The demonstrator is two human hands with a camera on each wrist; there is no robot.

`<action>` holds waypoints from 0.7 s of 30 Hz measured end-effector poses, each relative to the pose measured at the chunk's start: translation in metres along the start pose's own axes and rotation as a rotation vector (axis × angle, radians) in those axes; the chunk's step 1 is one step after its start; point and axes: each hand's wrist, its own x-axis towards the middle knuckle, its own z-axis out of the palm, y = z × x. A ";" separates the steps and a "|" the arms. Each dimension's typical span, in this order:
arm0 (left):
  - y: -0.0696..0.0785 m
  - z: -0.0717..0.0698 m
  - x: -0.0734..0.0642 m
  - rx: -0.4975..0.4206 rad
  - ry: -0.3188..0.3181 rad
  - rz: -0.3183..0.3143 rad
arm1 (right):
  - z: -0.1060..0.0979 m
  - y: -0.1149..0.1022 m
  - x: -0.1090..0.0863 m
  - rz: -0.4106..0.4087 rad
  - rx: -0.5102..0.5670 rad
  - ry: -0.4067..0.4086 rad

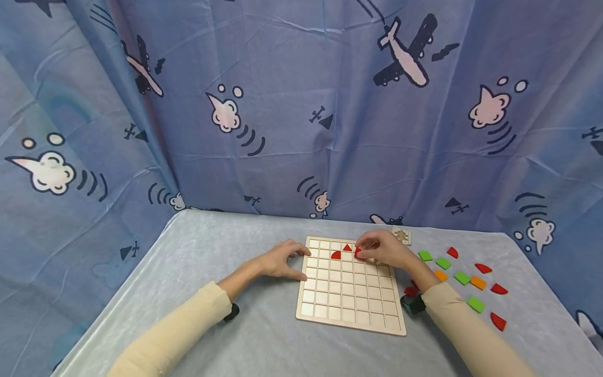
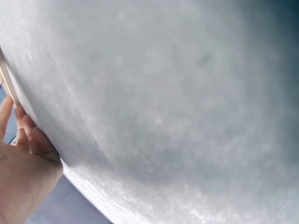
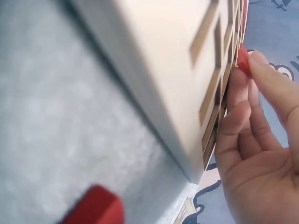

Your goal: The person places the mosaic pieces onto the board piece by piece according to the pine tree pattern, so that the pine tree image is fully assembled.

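Note:
A wooden grid board [image 1: 348, 288] with square cells lies on the cloth-covered table. My left hand [image 1: 285, 260] rests at its left edge, thumb and fingers spread apart; in the left wrist view those fingertips touch the board's edge [image 2: 8, 80]. Over the upper right cells, my right hand [image 1: 383, 248] pinches a small red piece [image 3: 243, 61] between thumb and finger, close against the grid. Part of that piece is hidden by the fingers. Two red pieces sit in nearby cells: a triangle [image 1: 347, 247] and a quarter-circle [image 1: 336, 255].
Right of the board lie several green squares [image 1: 462, 278], orange squares [image 1: 478, 283] and red quarter-circles [image 1: 498, 321]. More red pieces [image 1: 411, 291] lie beside the right wrist. A small patterned wooden square [image 1: 402, 235] is behind the right hand. A blue printed curtain [image 1: 292, 131] hangs behind the table.

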 end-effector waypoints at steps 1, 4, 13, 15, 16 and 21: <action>0.000 0.000 0.000 -0.001 0.001 0.000 | 0.000 0.000 0.000 -0.004 -0.004 0.001; 0.000 0.000 0.000 0.000 0.003 0.004 | 0.002 0.000 0.001 -0.007 -0.012 -0.003; 0.000 0.001 0.000 0.004 0.007 0.012 | 0.003 -0.002 0.002 -0.014 -0.005 -0.026; 0.000 0.000 0.000 0.004 0.008 0.016 | 0.003 -0.002 0.002 -0.015 -0.013 -0.027; 0.000 0.000 0.000 0.003 0.009 0.018 | 0.003 -0.002 0.002 -0.016 -0.016 -0.028; 0.000 0.001 0.000 0.007 0.007 0.019 | 0.004 -0.003 0.002 -0.008 -0.037 -0.025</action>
